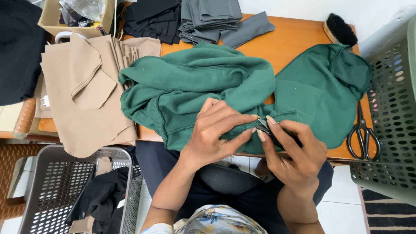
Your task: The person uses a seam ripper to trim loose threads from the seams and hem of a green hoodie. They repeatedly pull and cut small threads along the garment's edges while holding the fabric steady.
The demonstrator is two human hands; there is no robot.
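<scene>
My green garment (203, 86) is soft, matt fleece cloth; the surface (294, 41) is smooth glossy wood, the scissors (363, 134) dark metal.

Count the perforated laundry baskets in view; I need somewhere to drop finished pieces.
2: a grey basket at lower left holding dark cloth, and a green basket at the right edge. Others may sit outside the view.

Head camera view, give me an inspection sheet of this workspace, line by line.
Surface: wooden table, mostly covered by fabric.
Job's things: green garment spread across the table; small dark tool at its seam.
Clutter: tan pieces, grey stack, black stack, brush, scissors, cardboard box.
Hands: left hand pinches the seam; right hand holds the tool.
Cables: nothing seen.
Surroundings: grey basket with dark cloth; green basket beside the table.
</scene>
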